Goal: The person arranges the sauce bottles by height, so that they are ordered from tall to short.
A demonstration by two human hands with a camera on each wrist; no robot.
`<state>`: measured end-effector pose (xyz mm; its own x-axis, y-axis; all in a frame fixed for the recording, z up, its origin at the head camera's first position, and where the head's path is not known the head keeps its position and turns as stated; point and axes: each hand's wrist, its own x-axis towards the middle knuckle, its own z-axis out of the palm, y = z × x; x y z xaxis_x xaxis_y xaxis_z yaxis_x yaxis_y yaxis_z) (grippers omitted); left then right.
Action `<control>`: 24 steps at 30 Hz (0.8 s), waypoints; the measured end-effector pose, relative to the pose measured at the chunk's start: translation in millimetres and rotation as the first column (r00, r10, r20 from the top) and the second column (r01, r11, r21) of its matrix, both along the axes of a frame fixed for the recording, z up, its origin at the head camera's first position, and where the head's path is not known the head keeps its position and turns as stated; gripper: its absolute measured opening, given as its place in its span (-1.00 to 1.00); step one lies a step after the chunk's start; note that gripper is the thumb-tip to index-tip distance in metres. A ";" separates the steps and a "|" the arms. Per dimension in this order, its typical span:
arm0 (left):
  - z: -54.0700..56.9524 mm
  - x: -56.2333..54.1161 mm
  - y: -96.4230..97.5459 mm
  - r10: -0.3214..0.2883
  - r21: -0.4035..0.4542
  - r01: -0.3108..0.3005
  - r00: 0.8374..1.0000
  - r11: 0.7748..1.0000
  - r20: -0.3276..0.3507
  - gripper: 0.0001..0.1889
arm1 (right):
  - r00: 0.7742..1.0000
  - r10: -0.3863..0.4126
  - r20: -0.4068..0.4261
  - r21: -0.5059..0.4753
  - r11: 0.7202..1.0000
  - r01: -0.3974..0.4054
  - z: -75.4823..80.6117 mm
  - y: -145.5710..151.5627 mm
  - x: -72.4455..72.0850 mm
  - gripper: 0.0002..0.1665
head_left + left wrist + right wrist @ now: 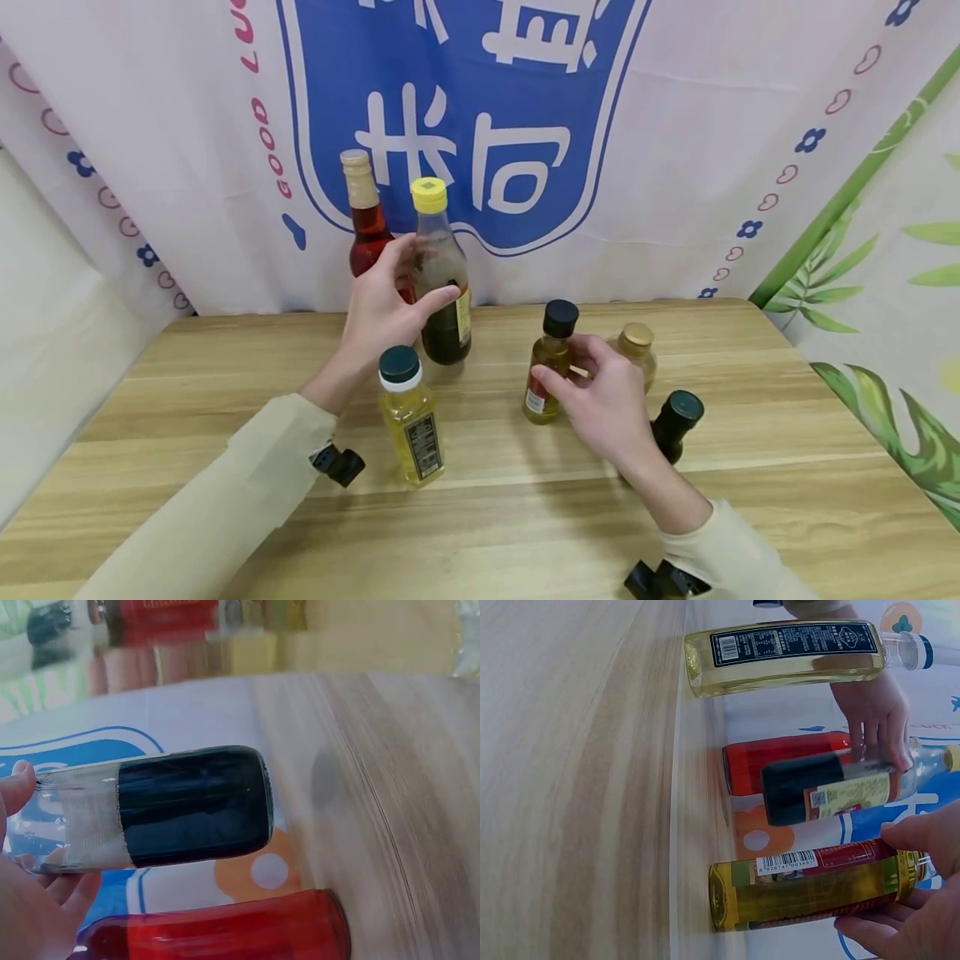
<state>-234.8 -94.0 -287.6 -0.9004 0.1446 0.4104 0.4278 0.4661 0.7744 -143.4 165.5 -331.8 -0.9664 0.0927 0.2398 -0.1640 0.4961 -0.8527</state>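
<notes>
In the head view my left hand [390,292] grips a soy-sauce-like bottle [447,329] with a yellow cap and dark liquid. The left wrist view shows the dark bottle's [196,806] base apart from the table, with a shadow on the wood beyond it. A red-liquid bottle [367,237] stands just behind, partly covered by that hand. My right hand [607,392] holds a small oil bottle [551,358] with a black cap and a red label, fingers and thumb around it. Whether this oil bottle [802,889] touches the table I cannot tell.
A square bottle of yellow oil [416,429] with a dark green cap stands beside my left forearm. Behind my right hand is a jar-like bottle with a tan cap [637,337]. A dark bottle [675,421] is partly hidden by my right wrist. A printed curtain [675,167] hangs behind the wooden table [510,533].
</notes>
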 end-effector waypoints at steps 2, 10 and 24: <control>-1.8 -5.7 3.3 0.015 -0.013 -0.015 1.000 1.000 0.003 -0.22 | 1.000 -0.001 0.000 0.006 1.000 0.001 0.1 0.0 0.3 -0.50; -9.3 -27.0 14.3 0.037 -0.037 -0.035 0.999 0.999 0.037 -0.19 | 1.000 -0.002 -0.007 0.015 1.000 0.002 0.7 1.7 2.4 -0.51; -24.1 -43.1 26.6 0.048 -0.006 -0.047 0.990 0.999 0.135 -0.15 | 1.000 0.001 0.006 0.002 1.000 -0.001 1.9 2.2 5.0 -0.47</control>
<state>-277.9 -67.5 -311.7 -0.9534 0.1015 0.2841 0.2967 0.4857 0.8222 -138.4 167.7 -329.9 -0.9680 0.0917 0.2337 -0.1588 0.4972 -0.8530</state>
